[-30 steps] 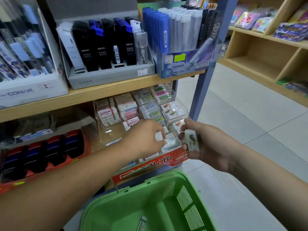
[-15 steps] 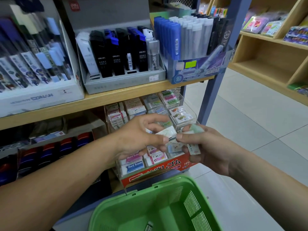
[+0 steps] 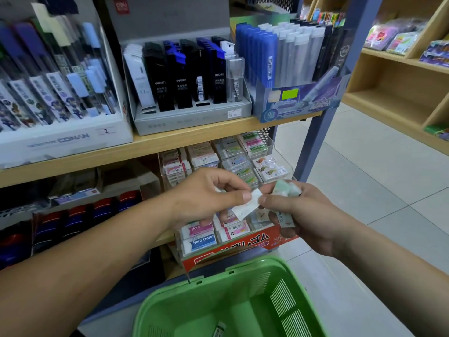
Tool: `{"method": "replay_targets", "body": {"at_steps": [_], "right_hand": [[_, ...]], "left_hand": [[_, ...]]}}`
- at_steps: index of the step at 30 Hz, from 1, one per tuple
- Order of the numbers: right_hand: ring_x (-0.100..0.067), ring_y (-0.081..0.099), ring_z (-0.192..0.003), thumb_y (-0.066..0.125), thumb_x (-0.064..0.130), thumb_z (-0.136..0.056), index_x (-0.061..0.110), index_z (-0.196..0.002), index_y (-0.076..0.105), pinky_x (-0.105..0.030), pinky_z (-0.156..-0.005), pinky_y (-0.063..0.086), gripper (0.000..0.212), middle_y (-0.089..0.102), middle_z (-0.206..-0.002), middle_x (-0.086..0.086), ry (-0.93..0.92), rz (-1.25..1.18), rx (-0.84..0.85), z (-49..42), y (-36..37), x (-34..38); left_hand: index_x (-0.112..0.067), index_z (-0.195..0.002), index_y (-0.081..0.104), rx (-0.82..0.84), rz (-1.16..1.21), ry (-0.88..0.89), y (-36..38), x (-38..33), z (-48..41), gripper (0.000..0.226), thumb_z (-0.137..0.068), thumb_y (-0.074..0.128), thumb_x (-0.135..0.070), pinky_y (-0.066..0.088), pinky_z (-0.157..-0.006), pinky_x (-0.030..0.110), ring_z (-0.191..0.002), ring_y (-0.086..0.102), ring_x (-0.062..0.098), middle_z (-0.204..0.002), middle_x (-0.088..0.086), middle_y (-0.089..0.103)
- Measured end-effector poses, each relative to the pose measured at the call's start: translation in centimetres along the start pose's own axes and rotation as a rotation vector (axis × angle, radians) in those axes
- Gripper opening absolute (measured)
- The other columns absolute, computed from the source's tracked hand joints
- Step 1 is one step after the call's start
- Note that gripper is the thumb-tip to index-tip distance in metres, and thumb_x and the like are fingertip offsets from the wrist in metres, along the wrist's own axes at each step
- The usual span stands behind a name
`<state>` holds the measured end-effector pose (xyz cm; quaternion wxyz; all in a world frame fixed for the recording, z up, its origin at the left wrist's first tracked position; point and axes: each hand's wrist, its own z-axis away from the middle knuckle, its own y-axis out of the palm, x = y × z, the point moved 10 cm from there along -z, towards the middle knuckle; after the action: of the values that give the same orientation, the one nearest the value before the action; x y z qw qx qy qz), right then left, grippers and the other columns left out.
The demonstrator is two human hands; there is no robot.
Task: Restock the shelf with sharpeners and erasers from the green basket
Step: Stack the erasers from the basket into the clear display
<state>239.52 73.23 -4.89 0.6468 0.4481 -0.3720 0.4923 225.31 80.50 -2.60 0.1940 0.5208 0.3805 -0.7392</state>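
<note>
Hands meet mid-frame in front of the stock: my left hand (image 3: pixel 206 193) pinches a white eraser (image 3: pixel 245 204) btwn thumb and forefinger. My right hand (image 3: pixel 301 215) is curled round a small stack of erasers (image 3: pixel 286 189), and its thumb tip looks to touch the same white piece. Neither hand is free.

The white eraser sits right btwn the two hands. Its long axis is slanted, upper end toward the right thumb and lower end dipping left and toward the rack (image 3: pixel 264 171). That clear, stepped rack stands on the lower shelf (image 3: pixel 167 239), just beyond and below the fingers. Its rows run away from me, so the eraser would need turning to lie in line w/ a slot.

Left hand is the nearer one to the rack, as I judge it. It hangs over the front rows marked "Hard Eraser", while the right hangs off the rack's right edge, out over the floor (image 3: pixel 364 190). My read is the left places and the right feeds.

Nearest me, the green basket (image 3: pixel 243 266) sits low and centre, close under both wrists. One small item (image 3: pixel 220 330) lies on its bottom; can't tell what it is.
</note>
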Motion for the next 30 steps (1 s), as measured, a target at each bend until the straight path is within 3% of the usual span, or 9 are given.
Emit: {"method": "replay_targets", "body": {"at_steps": [3,6,9,12,15,20,24,27,30], "right_hand": [[-0.015,0.065,-0.049,0.071,-0.002,-0.091,0.002,-0.107,0.067,-0.021,-0.037,0.045,0.017,0.069,-0.068,-0.007,-0.029,-0.020,-0.034,0.0,-0.3,0.4],[-0.019,0.070,-0.056,0.076,0.007,-0.091,-0.005,-0.113,0.064,-0.023,-0.040,0.048,0.028,0.074,-0.078,-0.011,-0.048,0.002,-0.125,-0.2,-2.0,0.6],[-0.029,0.075,-0.068,0.081,0.027,-0.088,0.001,-0.112,0.067,-0.026,-0.044,0.051,0.038,0.078,-0.088,-0.015,-0.046,0.107,-0.237,0.0,-4.0,0.7],[-0.025,0.068,-0.055,0.077,0.041,-0.090,0.010,-0.105,0.066,-0.022,-0.040,0.044,0.036,0.076,-0.080,-0.016,-0.021,0.186,-0.269,0.2,-4.9,0.7],[-0.022,0.068,-0.053,0.076,0.041,-0.092,0.010,-0.107,0.066,-0.021,-0.039,0.045,0.036,0.077,-0.079,-0.015,-0.002,0.206,-0.253,0.2,-4.9,0.5],[-0.026,0.074,-0.063,0.078,0.040,-0.091,0.010,-0.108,0.068,-0.032,-0.056,0.059,0.037,0.078,-0.082,-0.014,-0.016,0.204,-0.248,0.0,-5.2,0.3],[-0.028,0.079,-0.073,0.078,0.042,-0.089,0.011,-0.111,0.067,-0.034,-0.063,0.059,0.040,0.080,-0.084,-0.011,0.002,0.177,-0.258,-0.1,-5.8,0.2],[-0.028,0.079,-0.076,0.078,0.043,-0.089,0.011,-0.111,0.066,-0.037,-0.067,0.060,0.040,0.080,-0.085,-0.010,0.004,0.164,-0.247,0.0,-5.8,0.1],[-0.025,0.079,-0.072,0.078,0.042,-0.089,0.012,-0.108,0.066,-0.033,-0.063,0.058,0.038,0.080,-0.083,-0.009,-0.009,0.166,-0.239,0.0,-5.6,0.3]], "left_hand": [[-0.036,-0.126,0.071,0.065,-0.038,0.018,1.2,-0.6,-0.1,0.034,-0.096,0.073,-0.018,0.049,-0.062,0.039,-0.063,0.069,0.018,-0.107,0.005,0.067],[-0.040,-0.136,0.061,0.048,-0.089,-0.054,1.4,-0.1,-0.5,0.041,-0.104,0.059,-0.015,0.043,-0.042,0.023,-0.061,0.072,0.011,-0.113,0.011,0.060],[-0.025,-0.116,0.068,-0.097,-0.098,-0.054,0.3,0.6,-1.6,0.022,-0.098,0.068,-0.012,0.036,-0.037,0.023,-0.062,0.075,0.020,-0.106,0.009,0.067],[-0.014,-0.102,0.070,-0.205,-0.075,-0.076,-0.3,1.6,-2.4,0.016,-0.090,0.080,-0.012,0.036,-0.035,0.021,-0.063,0.075,0.025,-0.093,0.005,0.074],[-0.009,-0.097,0.070,-0.233,-0.068,-0.072,0.4,1.6,-3.2,0.018,-0.085,0.084,-0.008,0.041,-0.035,0.021,-0.055,0.071,0.020,-0.089,0.008,0.074],[-0.016,-0.082,0.074,-0.195,-0.275,-0.014,2.0,1.7,-4.6,0.013,-0.084,0.086,-0.018,0.061,-0.058,0.047,-0.057,0.071,0.021,-0.079,0.002,0.075],[-0.025,-0.083,0.078,-0.144,-0.425,0.032,2.0,1.6,-5.0,0.008,-0.090,0.080,-0.024,0.062,-0.071,0.034,-0.072,0.071,0.007,-0.079,-0.010,0.074],[-0.020,-0.088,0.080,-0.174,-0.331,0.036,1.5,1.5,-4.8,0.005,-0.092,0.078,-0.019,0.050,-0.058,0.013,-0.063,0.064,-0.006,-0.081,-0.009,0.074],[-0.021,-0.093,0.080,-0.133,-0.358,0.023,1.8,1.5,-4.8,0.002,-0.093,0.077,-0.020,0.047,-0.056,0.009,-0.061,0.064,-0.008,-0.085,-0.010,0.074]]}}
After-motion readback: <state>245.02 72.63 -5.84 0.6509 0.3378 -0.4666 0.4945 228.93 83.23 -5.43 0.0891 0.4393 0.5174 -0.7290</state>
